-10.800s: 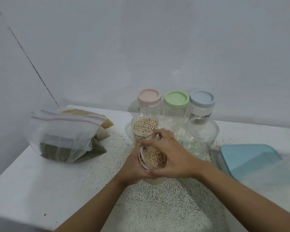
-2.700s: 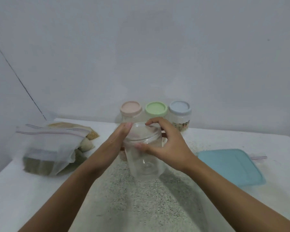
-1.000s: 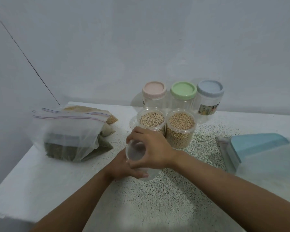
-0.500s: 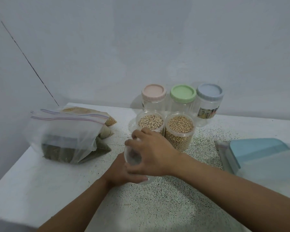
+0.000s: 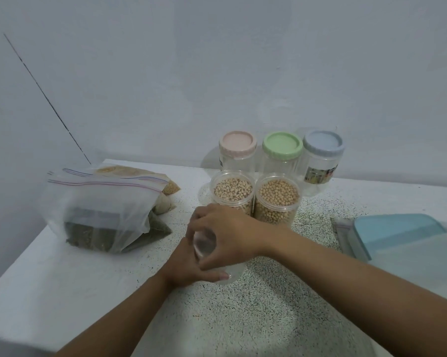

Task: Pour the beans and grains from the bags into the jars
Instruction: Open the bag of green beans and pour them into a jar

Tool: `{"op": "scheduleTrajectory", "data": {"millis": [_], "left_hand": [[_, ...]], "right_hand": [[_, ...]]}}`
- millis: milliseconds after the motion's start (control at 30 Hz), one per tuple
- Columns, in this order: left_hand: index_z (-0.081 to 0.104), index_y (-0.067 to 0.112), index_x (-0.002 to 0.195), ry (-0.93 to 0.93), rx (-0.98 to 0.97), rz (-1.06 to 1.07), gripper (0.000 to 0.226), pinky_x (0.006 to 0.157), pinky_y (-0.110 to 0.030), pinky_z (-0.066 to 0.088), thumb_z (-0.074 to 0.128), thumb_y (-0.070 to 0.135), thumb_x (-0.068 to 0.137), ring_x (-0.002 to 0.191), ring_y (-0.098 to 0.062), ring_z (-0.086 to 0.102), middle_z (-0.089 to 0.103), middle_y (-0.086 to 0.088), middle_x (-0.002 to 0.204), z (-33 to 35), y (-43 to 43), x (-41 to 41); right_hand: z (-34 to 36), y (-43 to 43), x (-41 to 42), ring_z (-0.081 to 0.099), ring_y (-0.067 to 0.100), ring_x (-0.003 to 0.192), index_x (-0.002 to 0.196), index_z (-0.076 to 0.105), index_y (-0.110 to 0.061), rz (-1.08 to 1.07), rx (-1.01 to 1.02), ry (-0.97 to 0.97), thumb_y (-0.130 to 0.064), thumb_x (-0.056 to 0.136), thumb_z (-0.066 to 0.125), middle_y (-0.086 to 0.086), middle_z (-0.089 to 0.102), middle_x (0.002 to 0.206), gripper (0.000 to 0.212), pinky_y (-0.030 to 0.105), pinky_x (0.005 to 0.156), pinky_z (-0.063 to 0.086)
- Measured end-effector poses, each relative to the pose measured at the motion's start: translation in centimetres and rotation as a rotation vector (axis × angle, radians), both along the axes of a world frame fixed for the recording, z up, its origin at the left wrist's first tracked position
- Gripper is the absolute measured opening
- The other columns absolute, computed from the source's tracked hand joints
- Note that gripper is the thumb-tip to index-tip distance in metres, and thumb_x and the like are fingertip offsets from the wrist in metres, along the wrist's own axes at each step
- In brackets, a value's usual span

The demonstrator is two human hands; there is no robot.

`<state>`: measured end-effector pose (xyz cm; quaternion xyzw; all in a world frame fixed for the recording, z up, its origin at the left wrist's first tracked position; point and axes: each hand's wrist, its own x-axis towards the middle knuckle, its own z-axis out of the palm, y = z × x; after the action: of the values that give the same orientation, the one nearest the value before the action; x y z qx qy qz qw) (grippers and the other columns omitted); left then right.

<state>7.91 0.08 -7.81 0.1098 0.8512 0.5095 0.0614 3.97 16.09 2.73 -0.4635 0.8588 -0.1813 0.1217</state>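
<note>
While the right hand point(image 5: 230, 233) curls over the top of the empty jar point(image 5: 205, 245) and the left hand point(image 5: 189, 266) wraps its base, a jerk could knock the open full jars point(image 5: 278, 199) just behind it and spill beans. Filled bags point(image 5: 101, 215) lie to its left. Farther behind it, the label point(image 5: 319, 175) on the blue-lidded jar point(image 5: 323, 148) is too blurred to read.

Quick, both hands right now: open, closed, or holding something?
Left hand: holds the clear jar low on its side.
Right hand: fingers curled round the top of that jar.
</note>
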Motion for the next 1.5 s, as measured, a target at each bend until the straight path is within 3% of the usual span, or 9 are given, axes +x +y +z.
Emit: {"op": "scheduleTrajectory", "data": {"millis": [100, 200, 433, 533, 633, 867, 1000, 1167, 1500], "left_hand": [[0.057, 0.055, 0.127, 0.047, -0.024, -0.028, 0.084, 0.098, -0.017, 0.049, 0.099, 0.028, 0.059, 0.124, 0.003, 0.056, 0.062, 0.026, 0.129, 0.7, 0.3, 0.0], [0.051, 0.074, 0.115, 0.068, 0.017, -0.067, 0.095, 0.09, -0.008, 0.047, 0.092, 0.004, 0.065, 0.116, 0.012, 0.057, 0.06, 0.041, 0.119, 1.0, 0.3, -0.1], [0.058, 0.051, 0.101, -0.002, 0.021, -0.004, 0.074, 0.085, -0.013, 0.047, 0.093, 0.068, 0.038, 0.098, 0.015, 0.061, 0.069, 0.029, 0.095, 0.1, 0.2, 0.1], [0.061, 0.058, 0.117, 0.021, -0.002, -0.038, 0.073, 0.097, -0.018, 0.048, 0.098, 0.028, 0.062, 0.12, 0.004, 0.057, 0.063, 0.031, 0.121, 0.7, 0.4, 0.2], [0.059, 0.066, 0.115, 0.056, 0.051, -0.07, 0.088, 0.089, -0.01, 0.048, 0.091, 0.0, 0.067, 0.114, 0.006, 0.062, 0.066, 0.033, 0.117, 0.6, 0.1, 0.1], [0.051, 0.036, 0.106, -0.065, 0.03, 0.011, 0.088, 0.089, -0.014, 0.049, 0.096, 0.06, 0.034, 0.094, 0.002, 0.059, 0.058, 0.018, 0.101, 0.3, 0.2, 0.1], [0.06, 0.056, 0.108, 0.017, -0.011, -0.045, 0.076, 0.095, -0.012, 0.046, 0.093, 0.004, 0.065, 0.106, 0.01, 0.06, 0.068, 0.024, 0.107, -0.1, 0.1, -0.1], [0.063, 0.041, 0.117, 0.04, 0.035, -0.049, 0.065, 0.091, -0.03, 0.055, 0.094, 0.01, 0.068, 0.111, -0.004, 0.065, 0.069, 0.02, 0.115, -0.7, -0.2, -0.3], [0.061, 0.033, 0.126, 0.055, 0.025, 0.0, 0.077, 0.099, -0.026, 0.052, 0.097, 0.04, 0.058, 0.118, -0.007, 0.065, 0.069, 0.016, 0.123, -0.4, -0.2, -0.1]], "right_hand": [[0.6, 0.2, 0.0, 0.06, 0.009, 0.121, 0.086, 0.076, -0.024, -0.025, -0.171, -0.235, -0.034, 0.083, 0.077, -0.007, 0.073, 0.11, 0.011, 0.04, 0.112, 0.041], [0.2, -0.1, 0.4, 0.058, 0.019, 0.114, 0.118, 0.069, -0.024, -0.138, -0.134, 0.084, -0.056, 0.092, 0.064, -0.001, 0.066, 0.115, 0.042, 0.045, 0.094, 0.052], [0.5, -0.2, 0.6, 0.05, 0.018, 0.117, 0.116, 0.067, -0.031, 0.01, 0.111, 0.109, -0.051, 0.082, 0.07, -0.006, 0.06, 0.121, 0.039, 0.044, 0.096, 0.047], [1.1, 0.3, 0.1, 0.057, 0.013, 0.123, 0.095, 0.077, -0.028, -0.006, -0.133, -0.187, -0.037, 0.082, 0.077, -0.008, 0.07, 0.114, 0.016, 0.044, 0.103, 0.047], [0.9, 0.2, 0.3, 0.054, 0.021, 0.117, 0.127, 0.063, -0.029, -0.181, -0.025, 0.137, -0.066, 0.091, 0.058, 0.0, 0.06, 0.121, 0.052, 0.043, 0.096, 0.048], [0.9, 0.0, 0.6, 0.04, 0.025, 0.124, 0.125, 0.058, -0.041, -0.026, 0.223, 0.101, -0.058, 0.082, 0.064, -0.004, 0.05, 0.131, 0.046, 0.047, 0.097, 0.042], [1.7, 0.4, 0.2, 0.033, 0.018, 0.138, 0.112, 0.07, -0.04, -0.021, 0.051, -0.072, -0.05, 0.085, 0.069, -0.008, 0.044, 0.148, 0.029, 0.052, 0.111, 0.034], [0.9, -0.3, 1.4, 0.04, 0.037, 0.132, 0.148, 0.033, -0.045, -0.237, 0.362, 0.224, -0.088, 0.084, 0.036, 0.012, 0.043, 0.144, 0.078, 0.051, 0.096, 0.042], [0.7, 1.5, 1.1, 0.04, 0.027, 0.127, 0.137, 0.051, -0.048, -0.076, 0.111, 0.126, -0.051, 0.078, 0.073, 0.0, 0.047, 0.143, 0.063, 0.048, 0.102, 0.038]]}}
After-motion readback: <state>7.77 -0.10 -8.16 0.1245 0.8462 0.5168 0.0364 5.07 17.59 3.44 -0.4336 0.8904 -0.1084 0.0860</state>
